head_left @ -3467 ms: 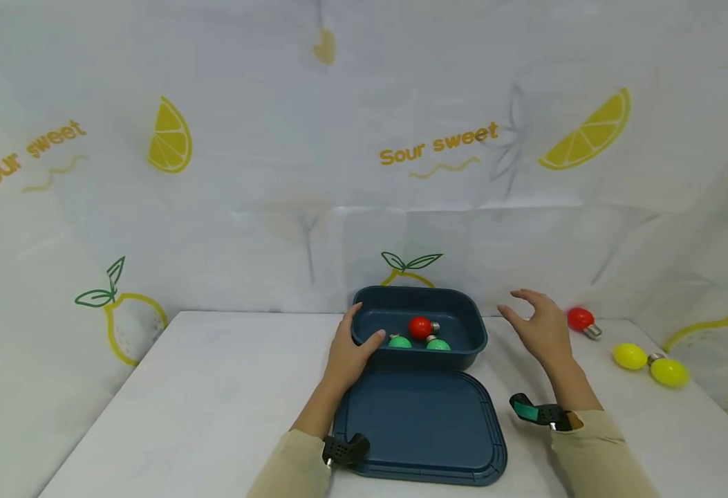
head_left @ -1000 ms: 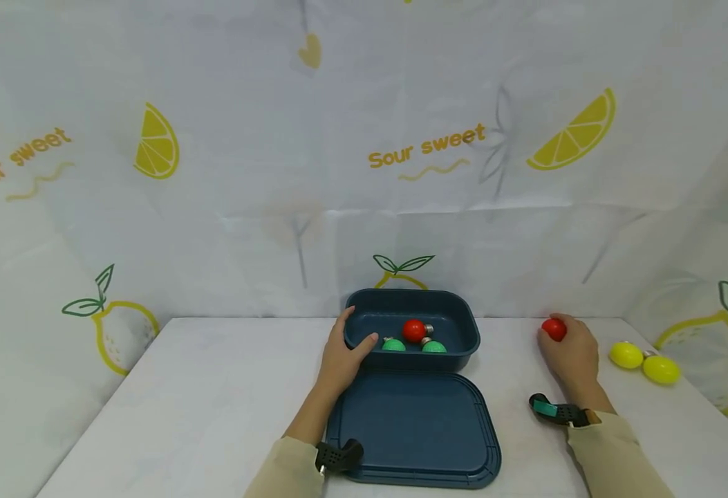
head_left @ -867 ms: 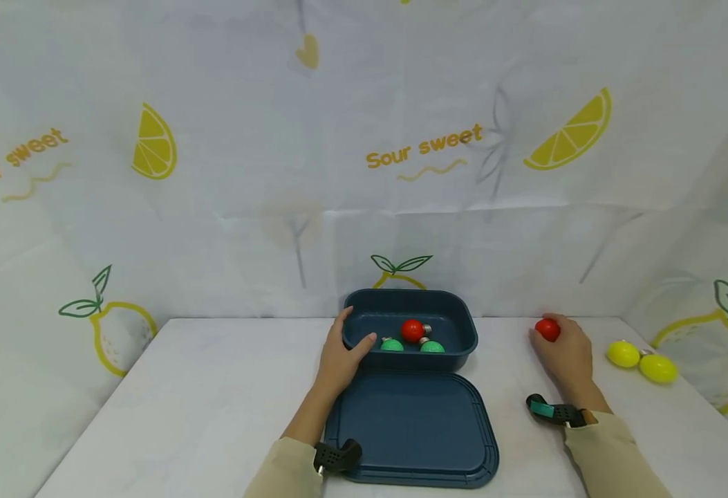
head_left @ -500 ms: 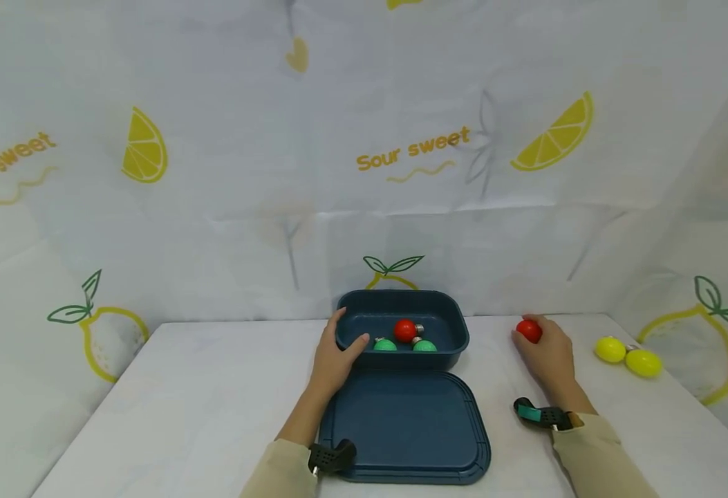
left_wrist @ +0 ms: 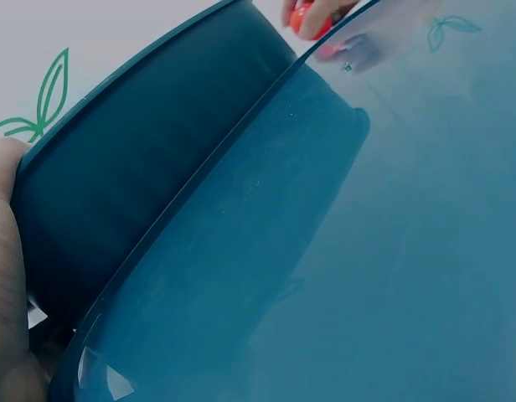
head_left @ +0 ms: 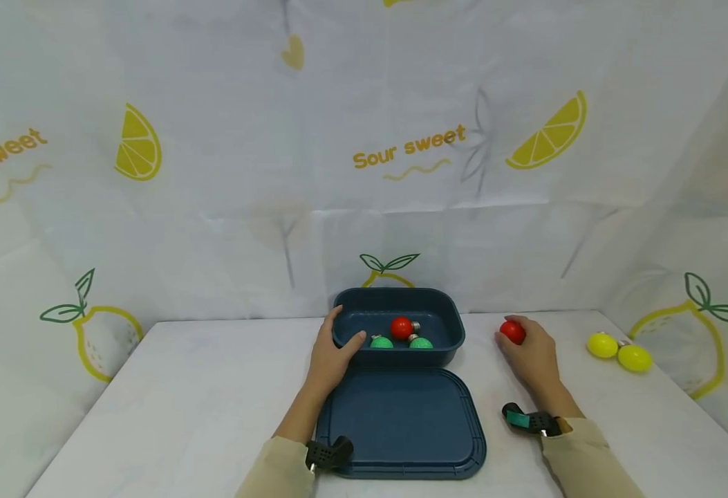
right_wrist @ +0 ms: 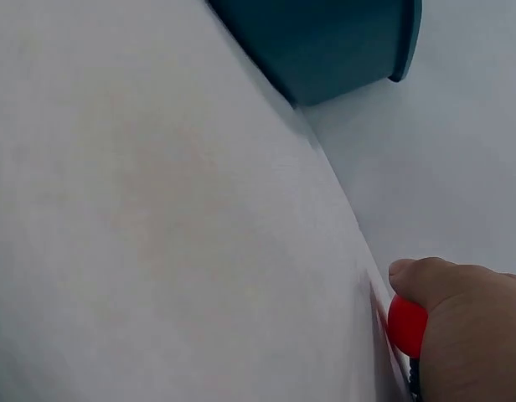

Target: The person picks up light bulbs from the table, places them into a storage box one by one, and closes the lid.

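My left hand [head_left: 331,351] holds the front left corner of a dark blue plastic box [head_left: 453,344], thumb at the front rim and fingers along the left side. Inside the box lie a red light bulb [head_left: 401,328] and two green bulbs, one to the left [head_left: 381,342] and another green bulb [head_left: 421,343] to the right. My right hand [head_left: 533,356] pinches a second red bulb [head_left: 512,332] to the right of the box. In the right wrist view the thumb lies over this red bulb [right_wrist: 406,325], and the rest of it is mostly hidden.
A flat dark blue lid [head_left: 404,422] lies in front of the box. Two yellow bulbs, one on the left [head_left: 602,345] and a yellow bulb [head_left: 635,358] on the right, lie near the table's right edge. A white lemon-print sheet [head_left: 245,159] hangs behind.
The right hand took hold of the red bulb on the right and has brought it left, nearer the box. The left hand stays at the box corner. The head view has shifted slightly.
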`<act>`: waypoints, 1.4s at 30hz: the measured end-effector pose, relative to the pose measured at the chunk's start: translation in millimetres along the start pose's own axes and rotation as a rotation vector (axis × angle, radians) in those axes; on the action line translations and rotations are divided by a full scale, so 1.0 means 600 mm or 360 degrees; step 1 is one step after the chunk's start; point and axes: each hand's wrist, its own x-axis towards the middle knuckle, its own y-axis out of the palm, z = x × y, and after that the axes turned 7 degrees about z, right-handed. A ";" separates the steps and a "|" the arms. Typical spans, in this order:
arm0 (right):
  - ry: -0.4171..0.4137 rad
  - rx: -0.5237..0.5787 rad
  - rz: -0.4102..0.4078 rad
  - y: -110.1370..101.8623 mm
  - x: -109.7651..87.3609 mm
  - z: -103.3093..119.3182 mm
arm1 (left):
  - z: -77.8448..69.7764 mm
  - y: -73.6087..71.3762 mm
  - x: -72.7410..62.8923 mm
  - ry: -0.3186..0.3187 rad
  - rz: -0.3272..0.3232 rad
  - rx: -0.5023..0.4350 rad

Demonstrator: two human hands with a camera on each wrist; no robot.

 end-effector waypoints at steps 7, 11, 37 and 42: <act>-0.0047 -0.0018 0.0031 0.011 -0.013 0.018 | -0.001 0.000 0.001 -0.0009 -0.0003 0.0007; -0.0102 -0.0001 0.0027 0.018 -0.020 0.030 | 0.000 -0.001 0.001 -0.0008 0.0004 0.0008; -0.0683 0.0127 -0.0262 -0.007 -0.005 0.177 | 0.001 0.003 0.000 0.0007 0.0008 0.0001; -0.0735 0.0178 -0.0246 -0.015 -0.002 0.225 | 0.001 0.001 -0.001 0.0006 0.0000 0.0012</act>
